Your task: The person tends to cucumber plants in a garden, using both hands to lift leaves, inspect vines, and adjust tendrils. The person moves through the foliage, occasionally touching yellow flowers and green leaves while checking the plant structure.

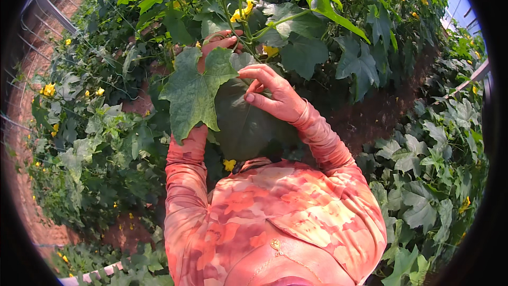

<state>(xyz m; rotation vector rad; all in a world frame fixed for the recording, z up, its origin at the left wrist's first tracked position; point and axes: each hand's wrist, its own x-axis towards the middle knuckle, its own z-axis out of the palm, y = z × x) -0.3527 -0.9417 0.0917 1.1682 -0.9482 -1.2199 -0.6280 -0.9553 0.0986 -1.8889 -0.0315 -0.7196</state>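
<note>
My left hand (222, 43) is raised among the stems of a climbing vine, fingers bent at a green stem (247, 39); leaves partly cover it, so its grip is not clear. A broad lobed leaf (196, 87) hangs in front of my left wrist and forearm. Lower and to the right, my right hand (274, 93) has its thumb and fingers curled near the edge of that leaf; whether anything thin lies between the fingertips cannot be seen. Beneath it spreads a large dark, shaded leaf (254, 123). Yellow flowers (243, 11) grow just above my left hand.
Dense vines with yellow flowers (48, 89) fill the left side, beside thin netting or wire (33, 47) over reddish soil. More large leaves (418, 202) grow at the right, past a strip of dark soil (369, 115). A pale post (53, 10) slants at the upper left.
</note>
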